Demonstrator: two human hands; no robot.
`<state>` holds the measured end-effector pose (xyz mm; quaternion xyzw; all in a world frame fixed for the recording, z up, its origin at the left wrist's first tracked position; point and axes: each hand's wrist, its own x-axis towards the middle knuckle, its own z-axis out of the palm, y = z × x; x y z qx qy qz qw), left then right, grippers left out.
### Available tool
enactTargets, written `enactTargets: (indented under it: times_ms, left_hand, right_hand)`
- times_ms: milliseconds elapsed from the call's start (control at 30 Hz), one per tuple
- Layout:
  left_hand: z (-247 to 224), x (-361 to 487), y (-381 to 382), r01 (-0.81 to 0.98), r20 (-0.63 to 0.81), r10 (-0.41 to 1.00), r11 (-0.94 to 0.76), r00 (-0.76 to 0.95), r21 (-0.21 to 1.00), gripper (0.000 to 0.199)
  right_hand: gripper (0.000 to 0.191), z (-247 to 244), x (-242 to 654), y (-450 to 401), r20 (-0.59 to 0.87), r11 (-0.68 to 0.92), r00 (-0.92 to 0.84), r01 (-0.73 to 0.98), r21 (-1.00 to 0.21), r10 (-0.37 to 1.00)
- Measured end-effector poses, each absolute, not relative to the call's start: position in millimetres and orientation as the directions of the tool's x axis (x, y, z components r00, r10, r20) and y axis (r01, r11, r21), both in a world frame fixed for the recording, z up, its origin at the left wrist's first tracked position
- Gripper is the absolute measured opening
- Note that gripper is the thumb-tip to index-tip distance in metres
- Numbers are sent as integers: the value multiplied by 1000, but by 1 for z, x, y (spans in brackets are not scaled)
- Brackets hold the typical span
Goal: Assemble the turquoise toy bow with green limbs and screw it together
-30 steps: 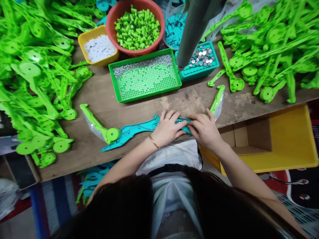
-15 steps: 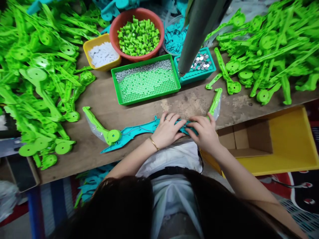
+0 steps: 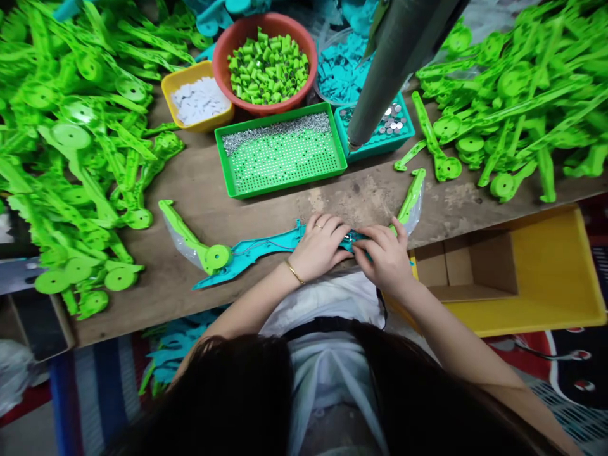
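Observation:
A long blue plastic shell (image 3: 256, 249), shaped like half of a toy bow, lies along the front of the bench. A thin wire runs inside it. Green plastic limbs (image 3: 218, 257) sit at both ends, each with clear film along it. My left hand (image 3: 320, 248) is closed over the shell's middle, thumb on the near edge. Just to its right, my right hand (image 3: 384, 253) bends over the shell with thumb and fingertips pinched together. Small silvery parts show between the two hands. Whatever the right fingertips hold is hidden.
A green tray (image 3: 285, 180) of screws, a red bowl (image 3: 218, 69) of green caps, a yellow tub (image 3: 180, 123) of white pieces and a teal basket (image 3: 380, 149) of metal discs stand behind. Green parts pile up both sides. A grey post (image 3: 399, 76) slants down. A yellow bin (image 3: 560, 272) sits right.
The fingers of my right hand have drawn in and bent more over the shell. My left hand stays in place on it. The whole view has shifted slightly.

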<state>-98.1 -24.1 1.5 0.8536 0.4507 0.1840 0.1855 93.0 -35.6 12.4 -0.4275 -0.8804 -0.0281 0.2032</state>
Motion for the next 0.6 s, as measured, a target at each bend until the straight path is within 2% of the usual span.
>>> enactTargets:
  times_ms: [167,267,400,467,600]
  left_hand:
    - [1,-98,-24,694,157,832,-535,532,481,46]
    - [0,-99,-24,692,163,830,-540,534,479,44]
    - [0,-100,-25,686,178,823,-553,540,473,45]
    - [0,-100,-25,683,184,821,-556,540,474,45]
    - [0,-99,-25,681,187,823,-553,536,480,45]
  right_hand:
    - [8,15,99,-45,289,619,-568,775,-125,770]
    - [7,17,101,-45,262,619,-568,762,-188,780]
    - [9,17,102,-37,295,523,-449,813,-257,843]
    - [12,15,103,-32,292,494,-423,836,-238,858]
    - [9,12,103,-30,253,544,-495,819,-184,831]
